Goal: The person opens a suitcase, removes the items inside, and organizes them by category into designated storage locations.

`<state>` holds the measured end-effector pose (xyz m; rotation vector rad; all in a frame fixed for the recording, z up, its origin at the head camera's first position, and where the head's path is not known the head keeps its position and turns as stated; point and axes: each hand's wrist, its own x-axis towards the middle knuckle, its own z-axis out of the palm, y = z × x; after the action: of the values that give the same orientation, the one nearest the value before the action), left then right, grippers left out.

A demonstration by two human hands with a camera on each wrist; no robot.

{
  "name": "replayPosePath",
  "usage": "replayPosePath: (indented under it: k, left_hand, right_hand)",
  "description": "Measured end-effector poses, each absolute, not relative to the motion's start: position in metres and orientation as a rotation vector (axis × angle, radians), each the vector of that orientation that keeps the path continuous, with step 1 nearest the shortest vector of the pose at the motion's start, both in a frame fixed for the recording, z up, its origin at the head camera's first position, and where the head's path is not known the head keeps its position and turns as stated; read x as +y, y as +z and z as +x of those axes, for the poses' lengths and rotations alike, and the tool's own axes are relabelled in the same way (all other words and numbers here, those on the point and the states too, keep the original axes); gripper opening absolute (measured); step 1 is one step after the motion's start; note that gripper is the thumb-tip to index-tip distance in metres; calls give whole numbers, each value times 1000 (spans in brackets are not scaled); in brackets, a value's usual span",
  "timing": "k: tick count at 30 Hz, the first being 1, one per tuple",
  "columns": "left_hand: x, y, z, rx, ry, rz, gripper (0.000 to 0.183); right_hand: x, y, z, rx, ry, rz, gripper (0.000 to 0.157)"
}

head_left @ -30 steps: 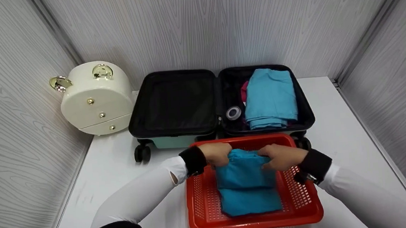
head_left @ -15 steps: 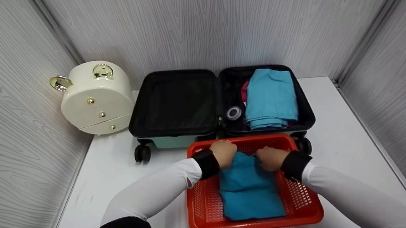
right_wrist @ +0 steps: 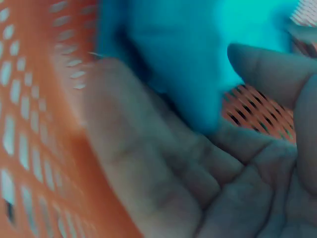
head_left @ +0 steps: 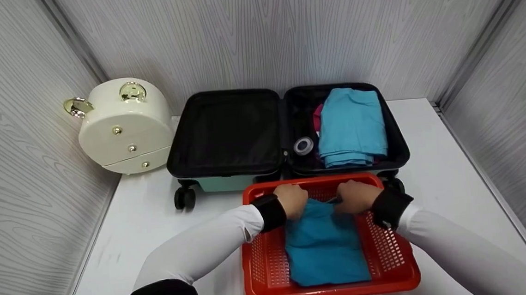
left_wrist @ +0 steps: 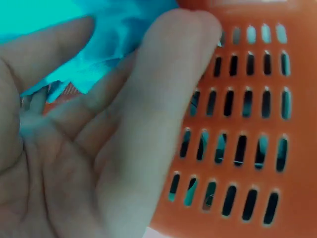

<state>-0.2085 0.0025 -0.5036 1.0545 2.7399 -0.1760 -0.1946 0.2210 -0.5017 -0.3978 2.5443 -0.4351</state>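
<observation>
A folded blue garment lies in a red plastic basket. My left hand holds its far left corner, and the left wrist view shows the blue cloth beyond the thumb and fingers. The far right corner is held by my right hand; in the right wrist view, a blurred fold of cloth runs between thumb and fingers. Both sets of fingertips are partly hidden in the head view. The basket's slotted wall is close beside each hand.
Behind the basket stands an open suitcase. Its right half holds folded light blue cloth, something pink and a small round white item. A cream rounded case with gold knobs stands at the left. Panels enclose the white table.
The garment's far part has come down towards the basket floor, and its near edge has shifted slightly towards me. My left hand has moved a little right; both hands stay at the far corners.
</observation>
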Motion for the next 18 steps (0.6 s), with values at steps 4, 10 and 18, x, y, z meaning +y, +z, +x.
replayPosePath:
  k: [4,10,18]
  left_hand:
    - [12,-486,-222,2734,137,976,23]
    - [27,-445,-258,2582,815,778,53]
    - [54,-426,-297,2459,1286,535,30]
  right_hand:
    - [236,-475,-206,2388,-715,-463,27]
    - [262,-437,-227,2294,-1255,-429,30]
    - [302,-429,-257,2390,-1794,-61,41]
